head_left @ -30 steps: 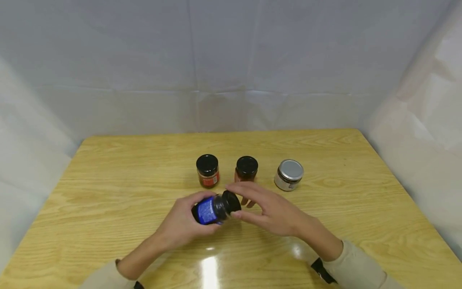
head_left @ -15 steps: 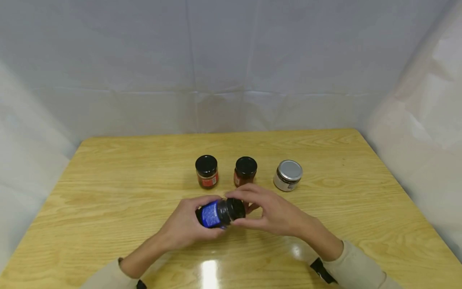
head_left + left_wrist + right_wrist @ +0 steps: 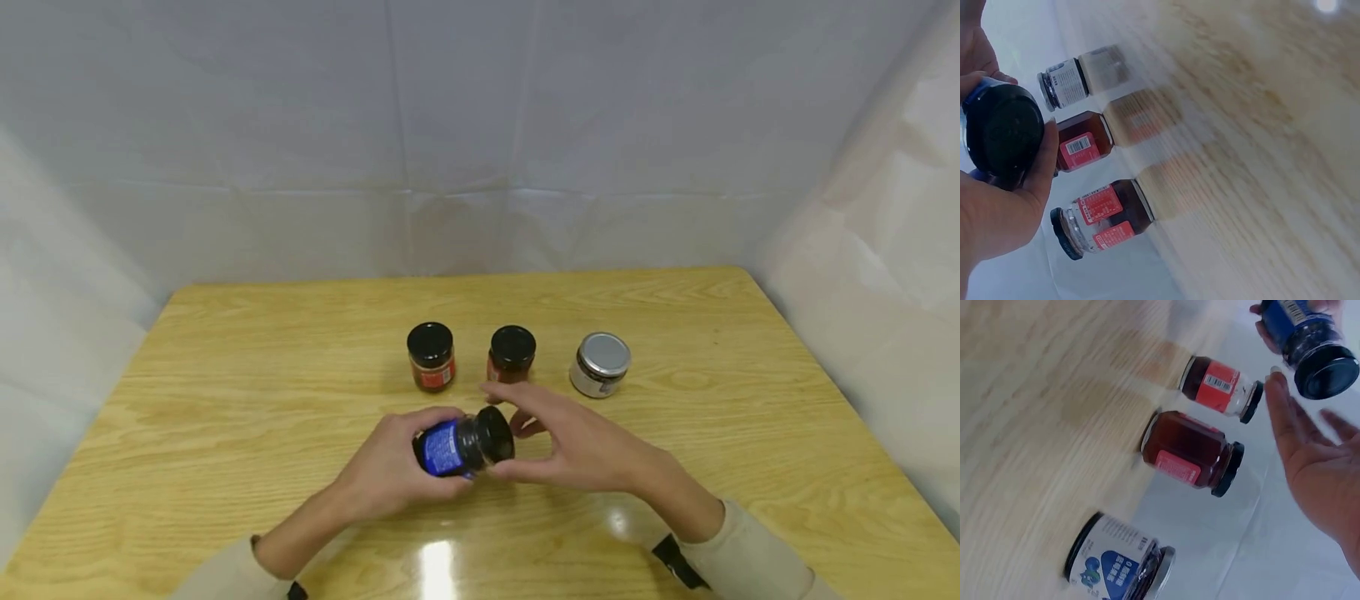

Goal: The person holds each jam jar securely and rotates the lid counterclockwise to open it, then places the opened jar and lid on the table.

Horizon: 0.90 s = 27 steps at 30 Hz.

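My left hand [image 3: 386, 471] grips a dark jar with a blue label [image 3: 442, 450], tilted so that its black lid [image 3: 497, 435] points right. In the left wrist view the base of this jar [image 3: 1005, 131] faces the camera, with fingers curled round its sides. My right hand [image 3: 577, 446] is beside the lid, fingers spread and loosely bent. From the right wrist the black lid is still on the blue-labelled jar [image 3: 1310, 337], and a gap shows between it and most of my right fingers [image 3: 1282, 412].
Beyond my hands, two red-labelled jars with black lids, a left one [image 3: 432, 357] and a middle one [image 3: 512, 354], stand on the wooden table [image 3: 262, 375]. To their right is a squat white-labelled jar [image 3: 600, 365] with a silver lid. White sheeting [image 3: 480, 125] hangs behind.
The blue-labelled jar and left hand have shifted a little to the right. My right fingers, close around the lid half a second ago, have spread away from it.
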### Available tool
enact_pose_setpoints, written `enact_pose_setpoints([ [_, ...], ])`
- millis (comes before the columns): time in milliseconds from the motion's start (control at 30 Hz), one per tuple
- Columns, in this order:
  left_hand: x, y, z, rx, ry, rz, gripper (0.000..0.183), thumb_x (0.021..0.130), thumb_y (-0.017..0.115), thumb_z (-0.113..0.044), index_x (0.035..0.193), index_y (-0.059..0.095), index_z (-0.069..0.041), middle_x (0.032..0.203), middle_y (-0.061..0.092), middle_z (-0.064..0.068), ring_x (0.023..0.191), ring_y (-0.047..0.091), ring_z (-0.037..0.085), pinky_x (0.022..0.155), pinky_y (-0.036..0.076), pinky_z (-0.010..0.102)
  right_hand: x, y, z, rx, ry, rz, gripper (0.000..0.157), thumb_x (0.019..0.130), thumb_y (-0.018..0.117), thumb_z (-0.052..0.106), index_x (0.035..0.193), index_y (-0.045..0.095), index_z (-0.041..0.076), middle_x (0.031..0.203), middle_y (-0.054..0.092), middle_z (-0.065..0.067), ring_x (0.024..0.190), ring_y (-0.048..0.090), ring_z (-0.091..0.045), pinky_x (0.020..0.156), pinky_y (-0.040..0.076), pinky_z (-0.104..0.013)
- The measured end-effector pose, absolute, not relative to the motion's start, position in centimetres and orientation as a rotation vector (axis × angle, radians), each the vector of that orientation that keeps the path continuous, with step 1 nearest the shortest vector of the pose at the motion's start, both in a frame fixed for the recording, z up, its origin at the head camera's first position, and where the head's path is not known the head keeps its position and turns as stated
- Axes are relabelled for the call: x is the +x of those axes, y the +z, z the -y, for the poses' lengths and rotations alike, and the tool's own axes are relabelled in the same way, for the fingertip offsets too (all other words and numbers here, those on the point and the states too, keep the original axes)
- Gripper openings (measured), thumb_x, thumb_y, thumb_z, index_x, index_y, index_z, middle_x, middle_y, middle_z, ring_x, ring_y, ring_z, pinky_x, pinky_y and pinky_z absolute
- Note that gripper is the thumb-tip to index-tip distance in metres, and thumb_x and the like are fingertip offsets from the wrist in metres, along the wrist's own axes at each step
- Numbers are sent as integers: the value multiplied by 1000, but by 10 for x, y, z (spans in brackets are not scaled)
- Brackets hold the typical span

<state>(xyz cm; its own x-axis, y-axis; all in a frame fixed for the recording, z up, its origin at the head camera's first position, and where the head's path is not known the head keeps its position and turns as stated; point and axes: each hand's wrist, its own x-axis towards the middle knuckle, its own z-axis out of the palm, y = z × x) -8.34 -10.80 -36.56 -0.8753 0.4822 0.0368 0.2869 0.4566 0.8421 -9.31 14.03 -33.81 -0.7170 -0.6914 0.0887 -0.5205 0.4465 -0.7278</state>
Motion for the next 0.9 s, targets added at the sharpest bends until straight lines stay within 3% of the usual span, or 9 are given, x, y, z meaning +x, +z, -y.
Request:
enact_pose_setpoints([
  [133,-82,-365,107,668,1325,-2578,56,68,85,-30,119,63,-21,104,65,-6,87,60,8,73,51,29,-88,-336,-136,-845,-1112,-2500,68,88,61,53,145,39,25,125,51,6,94,57,-6,83,50,-27],
  [333,-79,-365,107,670,1273,-2636,56,67,85,-31,118,63,-22,103,65,-8,85,59,7,72,50,28,-81,-335,-129,-817,-1033,-2584,64,87,58,57,139,48,21,107,55,11,86,55,-5,74,51,-25],
  [467,-78,-365,107,678,1268,-2648,56,67,86,-31,117,63,-22,103,65,-8,84,59,7,71,50,27,-80,-335,-130,-851,-1051,-2579,61,87,60,55,138,50,22,113,55,9,88,56,-7,73,52,-27],
  [767,-77,-367,109,734,1284,-2612,58,67,85,-33,119,63,-20,104,65,-7,85,60,6,73,51,26,-84,-338,-137,-1175,-1030,-2585,55,87,66,45,135,54,21,131,50,9,116,49,-8,96,43,-33],
  [900,-76,-368,109,714,1273,-2625,58,67,85,-33,119,63,-20,103,65,-6,84,60,6,72,50,26,-83,-336,-137,-1057,-1067,-2509,63,87,65,47,142,44,24,134,49,5,110,53,-7,91,46,-29],
])
